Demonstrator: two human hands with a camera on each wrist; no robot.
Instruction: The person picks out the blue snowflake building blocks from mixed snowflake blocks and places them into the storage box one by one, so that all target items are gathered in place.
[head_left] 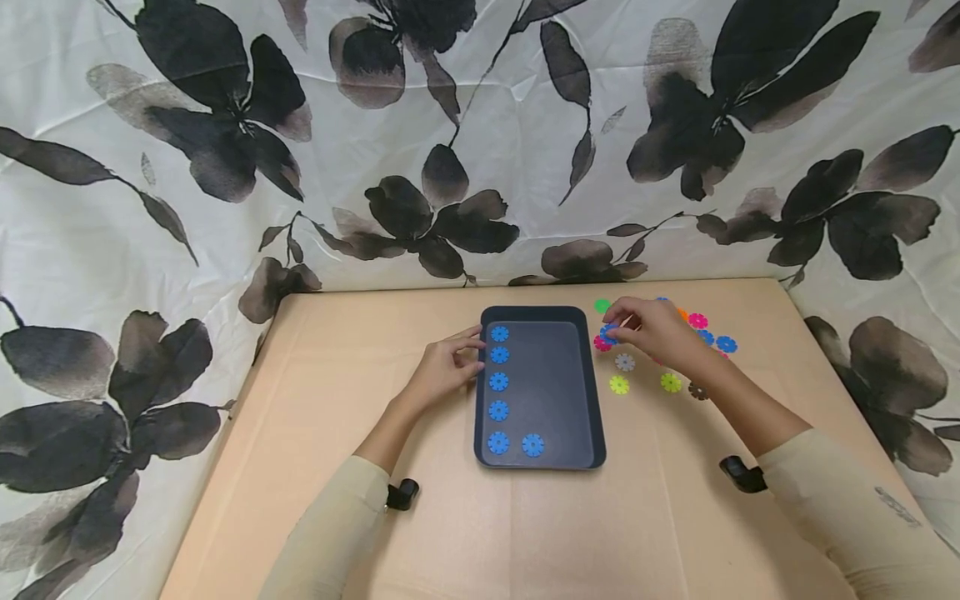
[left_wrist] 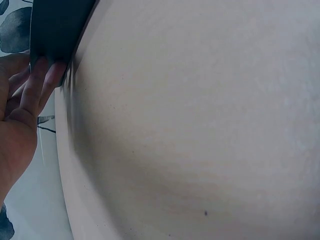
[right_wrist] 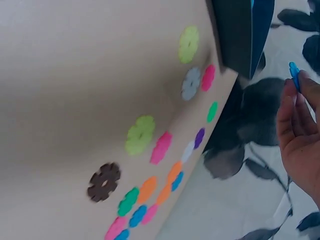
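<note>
now: a blue disc pinched beside the tray

just right of centre in the head view, the right hand [head_left: 656, 332] hovers over the scattered discs [head_left: 671, 382], its fingers [right_wrist: 295, 107] pressed together and pinching a blue disc [head_left: 608, 333] by its edge; in the right wrist view that disc [right_wrist: 294, 75] shows at the upper right, edge-on at the fingertips, clear of the table [head_left: 337, 417]. the dark tray [head_left: 592, 400] lies at the middle of the frame. six blue discs rest in it: a column of five [head_left: 498, 382] along its left wall and one more [head_left: 532, 444] beside the lowest. the left hand [head_left: 444, 371] rests at the tray's left rim, its fingers [left_wrist: 44, 80] straight and close together, the tips touching the tray's edge. loose discs in pink, green, yellow, grey, orange, brown and blue lie on the table right of the tray, near the right hand. a flowered cloth [head_left: 225, 125] hangs behind the table.
</note>
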